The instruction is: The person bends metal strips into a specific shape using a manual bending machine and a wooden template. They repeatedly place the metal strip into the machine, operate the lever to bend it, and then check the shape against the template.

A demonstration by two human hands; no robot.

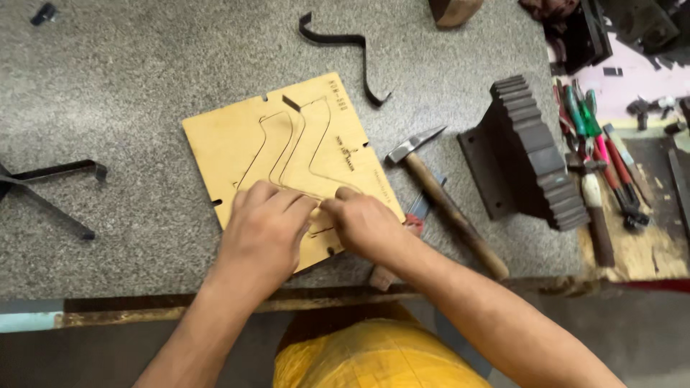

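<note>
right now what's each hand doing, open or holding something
Left hand: fingers curled, pressing on the pale square plywood board; holds nothing visible.
Right hand: fingers bent on the same board; any grasp cannot be told.

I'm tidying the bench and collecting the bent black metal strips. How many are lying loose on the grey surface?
2. One curved black metal strip lies beyond the plywood board's far edge; one angular black metal strip lies at the left edge, partly out of frame. Others may be hidden.
</note>
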